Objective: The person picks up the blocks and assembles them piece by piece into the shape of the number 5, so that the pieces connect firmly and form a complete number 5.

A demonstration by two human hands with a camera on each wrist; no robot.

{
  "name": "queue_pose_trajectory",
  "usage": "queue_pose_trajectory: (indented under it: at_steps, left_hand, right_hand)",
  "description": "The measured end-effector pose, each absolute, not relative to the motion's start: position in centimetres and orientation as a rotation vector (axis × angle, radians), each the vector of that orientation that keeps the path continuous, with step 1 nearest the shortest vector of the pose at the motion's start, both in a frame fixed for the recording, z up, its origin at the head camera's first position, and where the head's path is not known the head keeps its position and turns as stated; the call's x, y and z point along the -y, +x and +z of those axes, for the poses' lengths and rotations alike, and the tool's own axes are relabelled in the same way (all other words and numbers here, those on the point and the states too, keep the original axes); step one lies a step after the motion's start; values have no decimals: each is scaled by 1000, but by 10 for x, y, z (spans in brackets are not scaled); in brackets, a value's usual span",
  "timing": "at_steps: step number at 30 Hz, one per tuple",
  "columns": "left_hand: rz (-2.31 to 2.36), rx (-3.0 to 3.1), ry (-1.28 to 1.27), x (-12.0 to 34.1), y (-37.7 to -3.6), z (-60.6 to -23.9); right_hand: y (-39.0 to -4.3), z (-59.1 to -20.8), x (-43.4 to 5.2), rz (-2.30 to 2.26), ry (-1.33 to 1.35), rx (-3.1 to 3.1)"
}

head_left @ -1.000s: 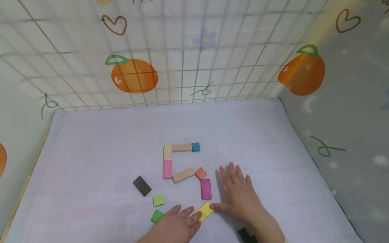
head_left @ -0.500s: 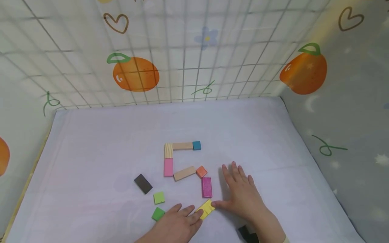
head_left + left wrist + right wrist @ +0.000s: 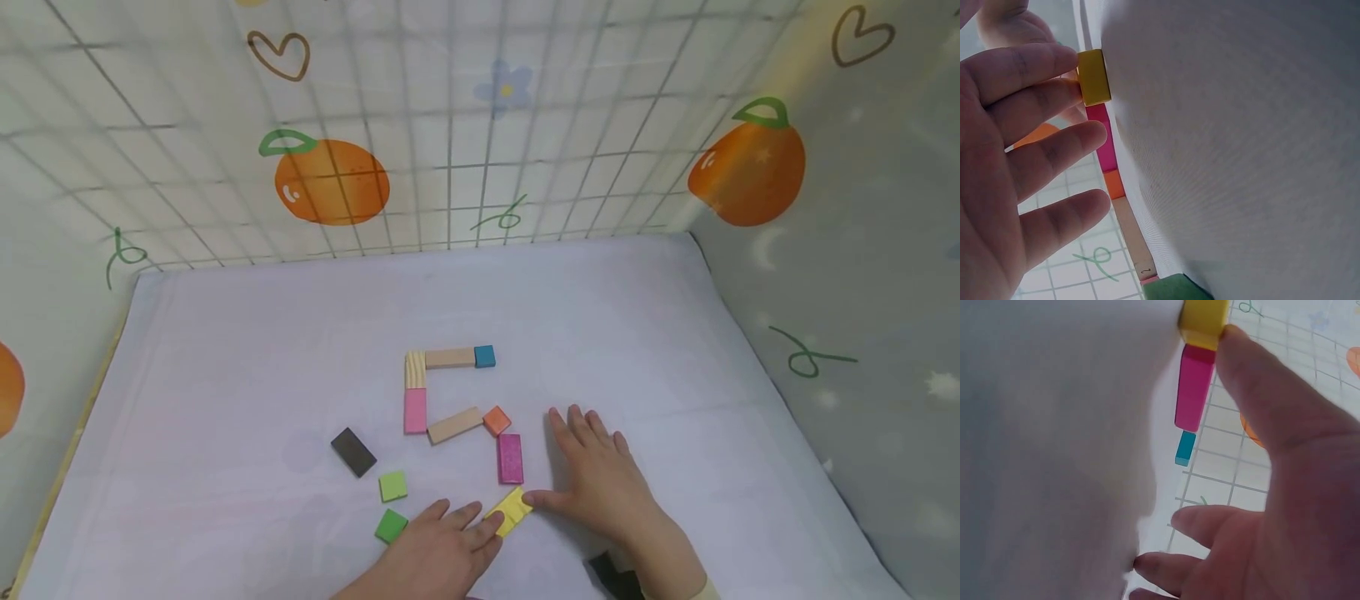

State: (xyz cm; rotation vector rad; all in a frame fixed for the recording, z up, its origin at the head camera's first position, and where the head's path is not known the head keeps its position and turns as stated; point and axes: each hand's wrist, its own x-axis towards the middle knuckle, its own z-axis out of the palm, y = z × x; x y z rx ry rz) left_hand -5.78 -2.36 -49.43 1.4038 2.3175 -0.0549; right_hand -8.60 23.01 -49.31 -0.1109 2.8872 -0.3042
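Observation:
A yellow block (image 3: 508,510) lies tilted on the white sheet (image 3: 225,375), just below a magenta block (image 3: 510,458). My left hand (image 3: 450,546) lies flat with straight fingertips (image 3: 1063,94) against the yellow block's (image 3: 1093,77) left end. My right hand (image 3: 596,483) rests flat on the sheet, and its thumb (image 3: 1254,381) touches the yellow block's (image 3: 1204,322) right end. Above stand an orange square (image 3: 496,420), a tilted wooden bar (image 3: 454,425), a pink block (image 3: 415,410), a striped wooden block (image 3: 415,369), another wooden bar (image 3: 449,358) and a teal square (image 3: 484,356).
A dark brown block (image 3: 352,452) and two green squares (image 3: 392,486) (image 3: 391,526) lie loose to the left. A black block (image 3: 611,575) sits by my right wrist. A wire grid wall (image 3: 450,167) closes the back; a padded wall (image 3: 862,333) closes the right.
The yellow block has edged slightly up toward the magenta block between my fingertips and thumb. Both hands stay nearly where they were.

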Motion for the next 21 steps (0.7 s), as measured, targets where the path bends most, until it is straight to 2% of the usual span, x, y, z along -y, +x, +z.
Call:
queue_pose_trajectory:
  at_steps: [21]
  left_hand:
    - [-61, -2287, 1391, 23, -61, -492]
  right_hand:
    - [-88, -489, -230, -306, -137, -2849]
